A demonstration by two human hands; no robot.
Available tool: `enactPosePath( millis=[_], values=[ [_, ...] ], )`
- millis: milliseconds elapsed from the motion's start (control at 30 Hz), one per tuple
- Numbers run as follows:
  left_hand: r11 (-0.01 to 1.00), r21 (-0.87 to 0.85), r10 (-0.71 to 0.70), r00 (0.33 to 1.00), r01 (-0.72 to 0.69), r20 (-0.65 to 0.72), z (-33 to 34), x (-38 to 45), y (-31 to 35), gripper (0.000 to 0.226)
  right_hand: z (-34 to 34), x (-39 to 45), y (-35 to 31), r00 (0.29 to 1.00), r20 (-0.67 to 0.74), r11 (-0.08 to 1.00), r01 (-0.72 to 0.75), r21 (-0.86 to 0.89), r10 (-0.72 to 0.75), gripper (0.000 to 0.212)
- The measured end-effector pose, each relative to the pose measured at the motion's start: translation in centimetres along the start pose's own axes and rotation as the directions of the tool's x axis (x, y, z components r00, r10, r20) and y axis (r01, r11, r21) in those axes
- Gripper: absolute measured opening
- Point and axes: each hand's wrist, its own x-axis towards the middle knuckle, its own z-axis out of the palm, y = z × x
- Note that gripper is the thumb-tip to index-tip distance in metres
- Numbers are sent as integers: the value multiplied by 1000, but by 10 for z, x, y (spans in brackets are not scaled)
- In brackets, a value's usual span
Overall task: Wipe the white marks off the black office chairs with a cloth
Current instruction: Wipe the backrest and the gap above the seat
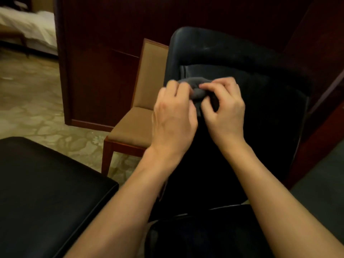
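Observation:
A black office chair [232, 58] stands in front of me with its tall backrest facing me; faint pale marks show near the top of the backrest. A small dark grey cloth [197, 90] is bunched up between both hands, in front of the backrest's middle. My left hand [173, 112] grips the cloth's left side with curled fingers. From the right, my right hand [223, 107] pinches the cloth with thumb and fingertips. Most of the cloth is hidden by the fingers.
A second black seat or cushion [46, 192] fills the lower left. A tan upholstered wooden chair [137, 120] stands left of the office chair. Dark wood panelling [104, 71] rises behind, patterned carpet [31, 108] lies to the left, and a bed [28, 25] is far left.

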Motion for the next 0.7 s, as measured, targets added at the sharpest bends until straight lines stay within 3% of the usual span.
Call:
enactPosePath(
  millis=[133, 267, 333, 400, 467, 533, 600, 700],
  values=[
    [998, -55, -18, 1000, 17, -24, -14, 38, -24, 14, 9, 31, -19, 998, 48, 998, -34, -45, 36, 26],
    [997, -57, -59, 998, 58, -13, -19, 20, -45, 14, 15, 19, -29, 994, 106, 997, 21, -69, -14, 22],
    [992, 4, -125, 992, 125, -1, -17, -3, -55, 16, 17, 3, -33, 993, 105, 995, 64, -76, -56, 20],
    [964, -96, -241, 968, 247, 67, -14, -17, -64, 15, 22, -9, -38, 992, 113, 992, 73, -104, -61, 20],
    [816, -402, -331, 905, 416, 266, -15, -16, -64, 13, 25, -14, -41, 994, 108, 993, 38, -116, -25, 21],
    [656, -544, -334, 847, 524, 414, -14, -10, -60, 11, 26, -14, -40, 995, 103, 994, -7, -112, 19, 23],
    [652, -535, -350, 839, 537, 415, -14, -11, -56, 11, 24, -14, -39, 993, 113, 994, -23, -110, 35, 25],
    [736, -460, -362, 863, 497, 354, -17, -15, -52, 11, 19, -14, -42, 990, 139, 995, -11, -101, 25, 26]
  ],
)
